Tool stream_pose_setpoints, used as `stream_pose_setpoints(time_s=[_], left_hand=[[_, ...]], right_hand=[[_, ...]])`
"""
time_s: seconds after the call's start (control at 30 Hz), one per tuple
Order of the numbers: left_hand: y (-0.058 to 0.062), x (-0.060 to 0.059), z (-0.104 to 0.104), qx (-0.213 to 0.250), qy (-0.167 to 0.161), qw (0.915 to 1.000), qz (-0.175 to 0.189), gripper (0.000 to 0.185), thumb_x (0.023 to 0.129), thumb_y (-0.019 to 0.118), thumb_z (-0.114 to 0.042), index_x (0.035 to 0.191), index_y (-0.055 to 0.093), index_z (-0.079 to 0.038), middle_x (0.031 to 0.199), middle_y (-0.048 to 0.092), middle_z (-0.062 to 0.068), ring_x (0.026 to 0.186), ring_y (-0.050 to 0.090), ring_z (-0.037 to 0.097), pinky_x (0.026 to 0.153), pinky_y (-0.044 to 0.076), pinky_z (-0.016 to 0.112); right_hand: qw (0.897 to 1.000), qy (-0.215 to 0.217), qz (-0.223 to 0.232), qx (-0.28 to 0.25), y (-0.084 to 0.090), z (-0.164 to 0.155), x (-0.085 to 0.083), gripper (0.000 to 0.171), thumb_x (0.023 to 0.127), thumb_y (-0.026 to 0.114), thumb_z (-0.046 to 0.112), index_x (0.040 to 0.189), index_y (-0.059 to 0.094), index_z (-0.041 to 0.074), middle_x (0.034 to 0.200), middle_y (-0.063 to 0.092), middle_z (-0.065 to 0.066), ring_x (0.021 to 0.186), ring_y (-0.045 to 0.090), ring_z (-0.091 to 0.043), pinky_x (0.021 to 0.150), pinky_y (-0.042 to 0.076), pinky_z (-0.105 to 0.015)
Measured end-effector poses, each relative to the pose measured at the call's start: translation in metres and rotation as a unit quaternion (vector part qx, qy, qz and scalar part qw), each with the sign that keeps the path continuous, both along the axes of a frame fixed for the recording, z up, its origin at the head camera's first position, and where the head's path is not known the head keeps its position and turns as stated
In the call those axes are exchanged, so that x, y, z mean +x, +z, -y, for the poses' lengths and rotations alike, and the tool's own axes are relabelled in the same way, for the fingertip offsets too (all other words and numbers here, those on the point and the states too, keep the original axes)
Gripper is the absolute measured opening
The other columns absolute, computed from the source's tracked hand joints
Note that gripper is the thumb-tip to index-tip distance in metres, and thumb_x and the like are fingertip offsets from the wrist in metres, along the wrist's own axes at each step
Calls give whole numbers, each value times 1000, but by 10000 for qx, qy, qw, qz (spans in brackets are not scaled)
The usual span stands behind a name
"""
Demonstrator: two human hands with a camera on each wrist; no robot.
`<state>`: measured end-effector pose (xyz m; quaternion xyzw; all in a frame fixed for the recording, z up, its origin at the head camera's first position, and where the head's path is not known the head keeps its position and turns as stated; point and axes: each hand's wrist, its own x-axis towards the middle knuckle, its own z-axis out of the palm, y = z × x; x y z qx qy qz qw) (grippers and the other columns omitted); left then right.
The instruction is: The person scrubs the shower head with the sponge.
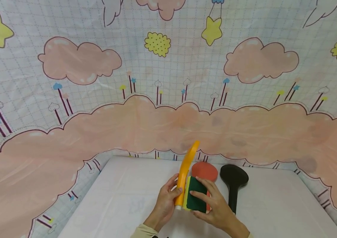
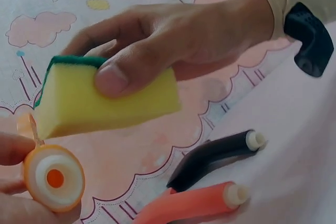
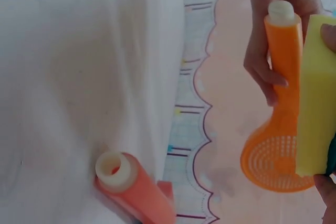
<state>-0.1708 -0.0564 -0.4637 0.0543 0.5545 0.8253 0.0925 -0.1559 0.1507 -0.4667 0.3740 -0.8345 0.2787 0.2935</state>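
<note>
Left hand (image 1: 164,201): raised before the body, fingers and thumb curled in a grip, sleeve cuff at the wrist. Right hand (image 1: 213,205): just beside it, palm down, fingers spread over the top, thumb pressed beneath, pinching.

Yellow sponge (image 1: 197,195) with dark green scouring face. Orange shower head (image 1: 186,172), white at handle end, dotted spray face. Red-orange shower head (image 1: 204,171) and black shower head (image 1: 233,183), both white-tipped. White desk (image 1: 120,198). Backdrop (image 1: 168,99): pale grid, pink clouds, yellow stars, blue-topped sticks.
</note>
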Motion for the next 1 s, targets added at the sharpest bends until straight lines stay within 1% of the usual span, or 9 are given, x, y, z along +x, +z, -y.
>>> stream_pose_setpoints(time_s=[0.07, 0.13, 0.23, 0.33, 0.43, 0.63, 0.77, 0.9, 1.0], left_hand=[[0, -1, 1, -171, 173, 9997, -16, 63, 95, 59, -5, 153, 32, -4, 132, 46, 15, 111, 56, 20, 95, 51, 24], [1, -1, 3, -405, 375, 9985, -55, 63, 95, 60, -3, 152, 33, -4, 130, 47, 16, 111, 56, 21, 94, 51, 24], [1, -1, 4, -845, 626, 9943, -170, 63, 94, 61, -1, 151, 35, -4, 132, 47, 17, 112, 55, 21, 93, 51, 25], [0, -2, 5, -1227, 837, 9885, -293, 63, 92, 61, 2, 151, 37, -5, 134, 47, 18, 116, 53, 22, 93, 51, 28], [-2, -3, 6, -1423, 965, 9844, -366, 63, 92, 60, 5, 150, 38, -5, 136, 47, 18, 119, 52, 25, 93, 51, 30], [-9, -5, 7, -1706, 1198, 9771, -433, 65, 90, 59, 6, 150, 38, -5, 139, 46, 16, 117, 50, 26, 91, 52, 30], [-15, -4, 9, -2051, 1462, 9663, -528, 65, 90, 61, 5, 150, 39, -7, 139, 46, 16, 116, 51, 28, 88, 53, 30], [-22, -5, 10, -2401, 1714, 9536, -604, 66, 88, 63, 6, 149, 42, -8, 133, 49, 16, 112, 54, 28, 82, 53, 27], [-26, -8, 10, -2548, 1850, 9473, -592, 67, 87, 64, 7, 149, 41, -6, 132, 51, 17, 112, 54, 29, 84, 54, 30]], right_hand=[[9999, -89, -53, -19, 1, -4, 0, 56, 71, 86, 40, 123, 66, 31, 145, 49, -11, 128, 44, -22, 96, 53, -38], [9998, -168, -69, -27, 1, -8, 1, 56, 71, 86, 40, 122, 66, 30, 145, 50, -11, 127, 44, -22, 95, 53, -39], [9994, -327, -57, -4, 3, -15, 1, 56, 71, 86, 41, 122, 66, 31, 145, 50, -10, 127, 45, -23, 92, 55, -47], [9989, -467, -4, 21, 4, -21, 2, 58, 68, 88, 39, 121, 67, 32, 145, 50, -10, 128, 44, -23, 90, 55, -52], [9987, -508, 42, -5, 5, -27, 2, 61, 65, 90, 35, 121, 67, 30, 145, 50, -11, 129, 42, -23, 89, 55, -53], [9976, -689, 94, 75, 4, -40, 1, 60, 67, 89, 38, 122, 67, 31, 145, 49, -11, 130, 40, -23, 88, 54, -55], [9965, -832, 7, 93, 2, -49, 0, 58, 68, 88, 39, 121, 67, 32, 144, 50, -12, 130, 40, -22, 85, 56, -54], [9951, -987, 24, 105, 1, -56, 0, 61, 65, 90, 36, 121, 68, 33, 144, 50, -10, 130, 39, -21, 82, 57, -54], [9941, -1076, 7, 116, 0, -62, -1, 63, 62, 91, 33, 121, 68, 32, 144, 50, -11, 131, 39, -23, 81, 57, -54]])
